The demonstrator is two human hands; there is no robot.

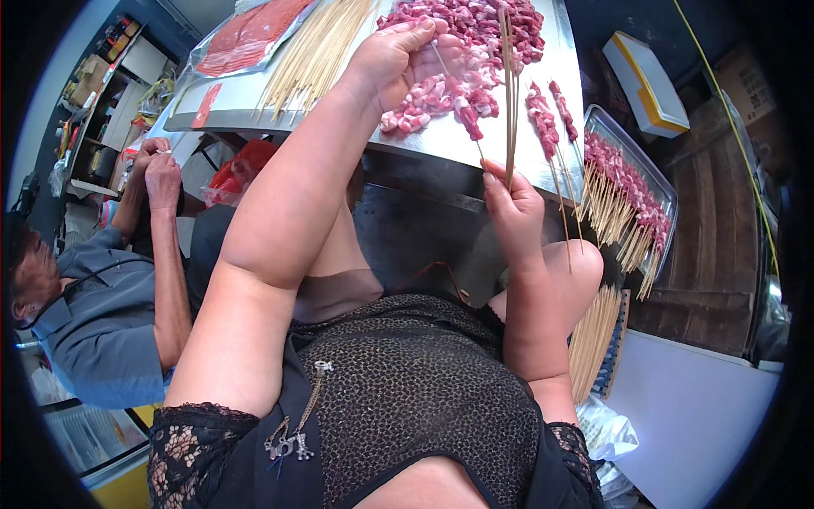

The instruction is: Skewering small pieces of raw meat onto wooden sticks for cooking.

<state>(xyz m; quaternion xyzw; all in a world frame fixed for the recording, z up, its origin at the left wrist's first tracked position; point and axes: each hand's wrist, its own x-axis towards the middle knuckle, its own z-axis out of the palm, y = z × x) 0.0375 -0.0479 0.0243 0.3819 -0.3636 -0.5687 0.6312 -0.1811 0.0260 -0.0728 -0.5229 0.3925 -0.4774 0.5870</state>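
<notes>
Between my two hands a bamboo skewer slants, with pieces of red and pale raw meat (467,118) threaded on its lower part. My left hand (407,60) is at the upper end of this skewer, thumb and fingertips together around its tip; whether a meat piece is also between them is hidden. Lower down, my right hand (516,202) grips the skewer's bottom end along with several bare bamboo skewers (510,95) that point upward. A heap of cut raw meat (470,32) lies on the metal table (394,143) beneath and beyond my left hand.
Two threaded meat skewers (542,121) overhang the table's right edge. Beside it, a metal tray (668,191) holds many more. Loose bamboo skewers (318,51) and bagged red meat (251,35) lie left. More skewers (594,343) stand low right. A co-worker (108,305) sits at left.
</notes>
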